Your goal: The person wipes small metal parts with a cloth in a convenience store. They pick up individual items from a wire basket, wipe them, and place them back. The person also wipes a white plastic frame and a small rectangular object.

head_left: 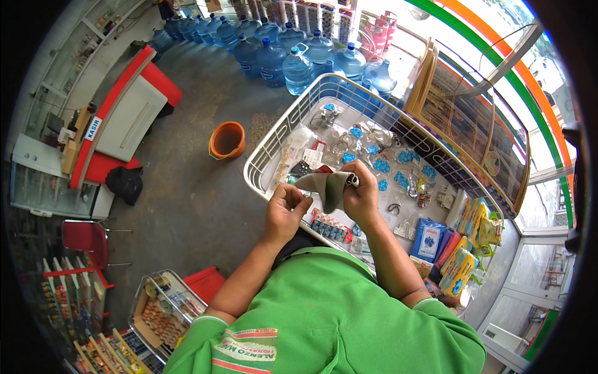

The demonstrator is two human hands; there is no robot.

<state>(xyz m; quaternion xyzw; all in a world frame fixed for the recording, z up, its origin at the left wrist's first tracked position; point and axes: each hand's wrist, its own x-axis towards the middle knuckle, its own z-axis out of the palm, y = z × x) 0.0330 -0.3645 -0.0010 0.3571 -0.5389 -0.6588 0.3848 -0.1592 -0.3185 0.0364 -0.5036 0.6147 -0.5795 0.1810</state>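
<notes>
My right hand (pixel 362 194) is closed on a small grey-green cloth (pixel 332 192), whose rolled edge shows near the thumb. The cloth sags between my hands, above a white wire-walled display basket (pixel 256 161). Its left end meets the curled fingers of my left hand (pixel 286 212); whether they grip it or something tiny is hidden. Beneath the hands lie small accessories in clear packets with blue cards (pixel 381 165). A row of small blue-and-red packs (pixel 329 226) lies near the basket's front edge, between my forearms.
Blue water gallons (pixel 272 63) line the far side. A glass-topped display freezer (pixel 460 110) adjoins the basket's right side. An orange bucket (pixel 227 140) stands on the floor to the left. Further left are a red-and-white counter (pixel 133 117) and a red chair (pixel 86 236). Eggs (pixel 161 320) sit lower left.
</notes>
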